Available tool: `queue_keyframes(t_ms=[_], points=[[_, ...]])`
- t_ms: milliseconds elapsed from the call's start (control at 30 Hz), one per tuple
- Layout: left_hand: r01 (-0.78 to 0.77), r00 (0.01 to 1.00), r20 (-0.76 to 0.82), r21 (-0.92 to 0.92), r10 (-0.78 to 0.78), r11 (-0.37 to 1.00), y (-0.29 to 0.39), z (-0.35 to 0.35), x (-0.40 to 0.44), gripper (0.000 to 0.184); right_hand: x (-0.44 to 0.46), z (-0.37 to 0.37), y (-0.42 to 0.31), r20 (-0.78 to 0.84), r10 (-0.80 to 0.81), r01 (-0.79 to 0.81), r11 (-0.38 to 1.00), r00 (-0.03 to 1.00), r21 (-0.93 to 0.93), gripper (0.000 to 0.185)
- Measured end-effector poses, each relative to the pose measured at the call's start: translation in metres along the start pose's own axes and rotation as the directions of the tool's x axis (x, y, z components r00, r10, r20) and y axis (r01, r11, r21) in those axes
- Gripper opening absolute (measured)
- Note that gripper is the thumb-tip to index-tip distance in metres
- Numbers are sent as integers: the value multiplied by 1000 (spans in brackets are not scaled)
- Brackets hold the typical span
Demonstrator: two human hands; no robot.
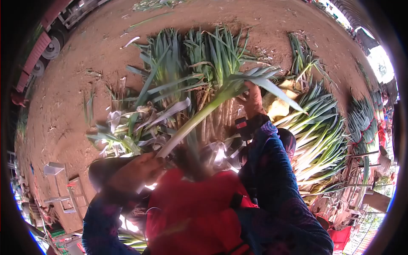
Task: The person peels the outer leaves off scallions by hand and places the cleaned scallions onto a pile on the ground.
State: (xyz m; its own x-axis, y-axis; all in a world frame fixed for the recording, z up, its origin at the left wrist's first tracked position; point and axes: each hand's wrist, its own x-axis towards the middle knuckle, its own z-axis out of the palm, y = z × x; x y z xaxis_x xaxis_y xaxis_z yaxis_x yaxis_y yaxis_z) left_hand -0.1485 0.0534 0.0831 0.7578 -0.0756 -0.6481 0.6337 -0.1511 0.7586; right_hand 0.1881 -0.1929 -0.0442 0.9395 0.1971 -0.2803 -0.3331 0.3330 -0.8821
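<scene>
One long leek (199, 114) slants across the view, its pale root end low on the left and its green leaves high on the right. My left hand (140, 170), slightly blurred, is closed around the pale end. Up at the leafy end, my right hand (254, 100) grips the leek where the leaves spread; some fingers are hidden behind them. Beyond it lie bunched leeks (165, 59) with brownish lower stalks. A pile of cleaned leeks (318, 136) with white stems lies beside my right forearm. Something blurred hangs below the leek, too smeared to name.
Stripped leaves (123, 131) litter the ground left of the bunches. A yellowish sack (276, 104) lies beyond my right wrist. A small metal frame (63, 191) stands at lower left. A truck wheel (53, 46) shows at upper left, and stacked leeks (361, 121) at far right.
</scene>
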Motion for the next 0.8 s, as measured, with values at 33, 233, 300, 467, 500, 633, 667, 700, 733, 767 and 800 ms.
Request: queue_keyframes(t_ms=[33,233,300,467,500,633,667,700,733,767,800], points=[[8,1000,-13,-11,-8,1000,2,4,-2,25,3,-2,2,-70,-18,14,999,997,-48,58],[182,983,105,-539,-148,822,-10,17,-2,21,35,-33,66,38,-346,338,876,937,-345,59],[185,983,103,-523,-154,832,-29,15,2,32,34,-59,106,143,-458,478,809,877,-341,57],[192,981,100,-512,-164,837,-29,18,3,32,-72,-14,117,63,502,-506,858,862,89,50],[184,983,105,-510,-152,840,-28,17,3,32,-96,0,119,122,592,-604,777,797,175,48],[200,980,79,-472,-185,859,-30,23,1,30,-148,50,113,441,549,-704,551,711,449,41],[207,978,59,-440,-202,874,-35,26,0,28,-152,57,114,517,484,-709,490,705,508,40],[216,975,37,-407,-221,887,-38,27,-1,26,-152,65,116,508,448,-676,452,736,581,38],[199,979,51,-417,-196,887,-36,27,-4,24,-150,74,118,496,415,-643,405,762,649,37],[184,983,63,-428,-173,885,-33,29,-8,22,-149,82,121,481,387,-608,352,787,712,35],[163,987,75,-437,-145,884,-29,29,-11,20,-145,89,120,479,382,-607,384,791,696,33]])
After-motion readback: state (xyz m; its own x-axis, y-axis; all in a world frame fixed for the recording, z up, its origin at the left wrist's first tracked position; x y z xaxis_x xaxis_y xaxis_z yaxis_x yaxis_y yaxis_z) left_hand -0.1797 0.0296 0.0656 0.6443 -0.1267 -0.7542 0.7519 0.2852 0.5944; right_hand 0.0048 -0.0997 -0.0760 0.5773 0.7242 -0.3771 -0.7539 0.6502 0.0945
